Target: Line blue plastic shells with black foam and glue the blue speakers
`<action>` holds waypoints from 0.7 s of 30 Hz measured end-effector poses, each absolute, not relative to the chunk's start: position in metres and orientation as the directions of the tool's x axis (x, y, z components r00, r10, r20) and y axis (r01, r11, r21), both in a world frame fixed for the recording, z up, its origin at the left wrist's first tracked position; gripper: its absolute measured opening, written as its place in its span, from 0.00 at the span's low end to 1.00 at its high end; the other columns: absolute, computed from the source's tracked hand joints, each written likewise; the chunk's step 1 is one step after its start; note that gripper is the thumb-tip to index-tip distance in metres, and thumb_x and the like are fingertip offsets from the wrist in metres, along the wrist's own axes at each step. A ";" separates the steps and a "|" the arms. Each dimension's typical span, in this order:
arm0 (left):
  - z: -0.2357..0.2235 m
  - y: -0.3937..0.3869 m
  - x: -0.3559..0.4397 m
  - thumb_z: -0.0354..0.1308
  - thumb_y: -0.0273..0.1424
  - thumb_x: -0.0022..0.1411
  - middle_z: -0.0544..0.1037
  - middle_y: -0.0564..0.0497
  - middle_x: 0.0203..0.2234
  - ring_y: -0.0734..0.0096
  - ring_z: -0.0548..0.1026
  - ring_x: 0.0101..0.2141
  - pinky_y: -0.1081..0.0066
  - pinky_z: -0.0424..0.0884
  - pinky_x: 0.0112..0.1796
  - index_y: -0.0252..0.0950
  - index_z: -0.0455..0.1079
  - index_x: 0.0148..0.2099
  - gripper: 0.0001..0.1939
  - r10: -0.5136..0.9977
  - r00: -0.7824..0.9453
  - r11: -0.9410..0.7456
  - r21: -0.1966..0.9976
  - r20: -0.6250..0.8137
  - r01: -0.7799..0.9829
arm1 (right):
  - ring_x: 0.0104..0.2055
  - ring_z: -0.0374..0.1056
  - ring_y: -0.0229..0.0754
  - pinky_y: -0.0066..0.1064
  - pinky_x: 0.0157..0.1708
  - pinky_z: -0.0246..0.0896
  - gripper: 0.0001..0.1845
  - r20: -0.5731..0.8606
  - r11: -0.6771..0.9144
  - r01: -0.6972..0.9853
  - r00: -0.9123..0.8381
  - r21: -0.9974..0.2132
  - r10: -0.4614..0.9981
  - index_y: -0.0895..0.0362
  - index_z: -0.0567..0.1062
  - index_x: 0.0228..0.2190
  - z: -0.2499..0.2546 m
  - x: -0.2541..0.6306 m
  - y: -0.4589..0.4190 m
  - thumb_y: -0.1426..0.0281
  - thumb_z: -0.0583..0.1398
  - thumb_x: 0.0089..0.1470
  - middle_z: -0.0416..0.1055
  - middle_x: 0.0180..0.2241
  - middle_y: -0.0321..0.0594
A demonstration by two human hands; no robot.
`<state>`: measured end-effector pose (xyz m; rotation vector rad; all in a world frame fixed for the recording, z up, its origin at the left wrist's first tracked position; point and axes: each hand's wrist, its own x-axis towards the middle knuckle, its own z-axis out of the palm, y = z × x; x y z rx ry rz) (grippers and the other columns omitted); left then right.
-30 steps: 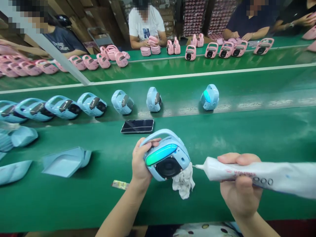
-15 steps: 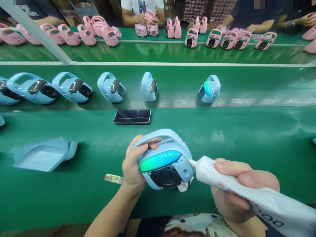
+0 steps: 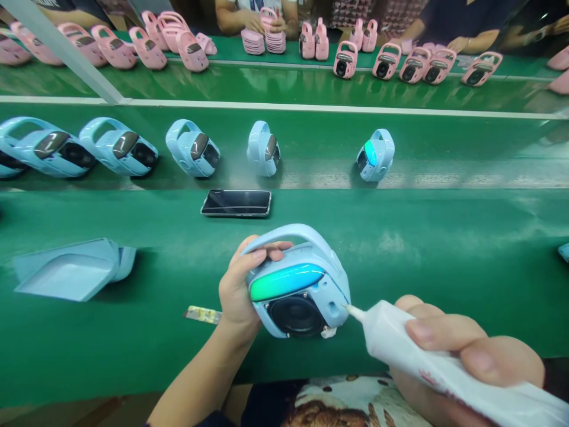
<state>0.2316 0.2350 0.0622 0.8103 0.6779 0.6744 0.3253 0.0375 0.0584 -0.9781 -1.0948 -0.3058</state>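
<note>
A light blue portable speaker (image 3: 296, 284) with a handle is tilted up above the green bench, its front panel glowing green to blue over a round black driver. Wrapped around its left side and handle is my left hand (image 3: 240, 287), closed, thumb on the top. My right hand (image 3: 471, 350) grips a white glue tube (image 3: 395, 335). The tube's thin nozzle points at the speaker's right front edge, close to a small recess; whether it touches cannot be made out. A bit of white material shows under the speaker's lower right corner.
Beyond the hands lies a black phone (image 3: 236, 203). Light blue plastic shells (image 3: 71, 273) rest at left, near a small strip (image 3: 202, 314). Several blue speakers (image 3: 195, 148) line the belt (image 3: 320, 154). Across it, people handle pink casings (image 3: 269, 35).
The glue tube's nozzle has moved down along the speaker's right edge, and my right hand has shifted right and lower. My left hand keeps holding the speaker. The view has tilted slightly.
</note>
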 end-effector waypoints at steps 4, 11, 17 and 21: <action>0.066 0.234 0.236 0.64 0.28 0.45 0.79 0.52 0.21 0.62 0.82 0.35 0.69 0.80 0.38 0.36 0.76 0.24 0.01 0.741 0.562 0.585 0.764 -0.367 -0.273 | 0.18 0.61 0.41 0.38 0.13 0.56 0.17 0.839 0.542 0.652 0.495 -0.530 0.226 0.57 0.72 0.48 0.048 0.324 0.025 0.60 0.52 0.68 0.79 0.37 0.40; 0.071 0.234 0.240 0.64 0.24 0.44 0.77 0.54 0.19 0.63 0.82 0.30 0.69 0.81 0.34 0.36 0.71 0.18 0.07 0.771 0.542 0.563 0.757 -0.335 -0.332 | 0.13 0.55 0.40 0.39 0.10 0.58 0.19 0.858 0.446 0.733 0.442 -0.514 0.261 0.50 0.72 0.49 0.037 0.322 0.014 0.58 0.47 0.67 0.78 0.33 0.35; 0.070 0.233 0.241 0.63 0.23 0.46 0.77 0.54 0.19 0.64 0.82 0.30 0.69 0.81 0.36 0.36 0.73 0.19 0.07 0.782 0.545 0.538 0.770 -0.303 -0.343 | 0.19 0.61 0.42 0.40 0.16 0.61 0.14 0.800 0.438 0.679 0.565 -0.589 0.202 0.54 0.73 0.50 0.055 0.308 0.029 0.62 0.54 0.69 0.79 0.34 0.37; 0.066 0.234 0.241 0.63 0.26 0.47 0.78 0.53 0.20 0.61 0.82 0.33 0.65 0.81 0.39 0.36 0.74 0.20 0.06 0.789 0.547 0.512 0.792 -0.280 -0.334 | 0.24 0.66 0.47 0.47 0.25 0.67 0.17 0.646 0.192 0.623 0.681 -0.759 0.344 0.43 0.67 0.54 0.062 0.299 0.014 0.57 0.58 0.66 0.77 0.37 0.35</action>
